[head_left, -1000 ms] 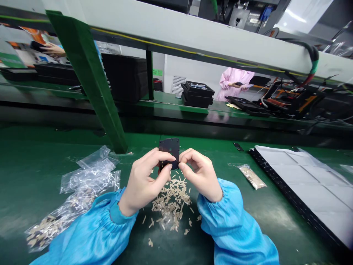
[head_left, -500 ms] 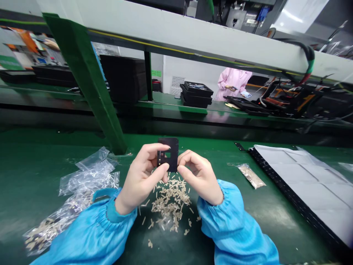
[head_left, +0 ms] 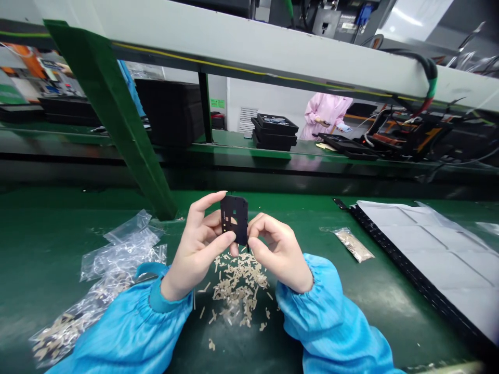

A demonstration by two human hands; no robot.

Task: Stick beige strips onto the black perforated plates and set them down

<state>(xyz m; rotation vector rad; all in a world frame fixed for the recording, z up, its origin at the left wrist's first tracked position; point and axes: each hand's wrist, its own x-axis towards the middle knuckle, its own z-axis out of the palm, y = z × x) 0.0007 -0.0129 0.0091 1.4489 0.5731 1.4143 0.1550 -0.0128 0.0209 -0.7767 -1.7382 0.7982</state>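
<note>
Both my hands hold a small black perforated plate point(head_left: 234, 218) upright above the bench. My left hand point(head_left: 198, 244) grips its left edge between thumb and fingers. My right hand point(head_left: 278, 252) pinches its lower right corner, and my fingertips hide that corner. Directly below lies a loose heap of small beige strips point(head_left: 239, 288). Left of my left wrist is a crumpled clear plastic bag point(head_left: 120, 254), with more beige strips inside its lower end point(head_left: 58, 337). Blue sleeves cover both forearms.
A small bag of beige pieces point(head_left: 354, 245) and a white sheet on a black tray point(head_left: 432, 254) lie on the right of the green bench point(head_left: 70, 208). A green post point(head_left: 117, 124) rises at left. Beyond, a person in pink point(head_left: 327, 117) stands near stacked black trays point(head_left: 275, 132).
The plate has turned slightly and sits a little further left, with more of its face showing. My left fingers have moved from across its front to its left edge.
</note>
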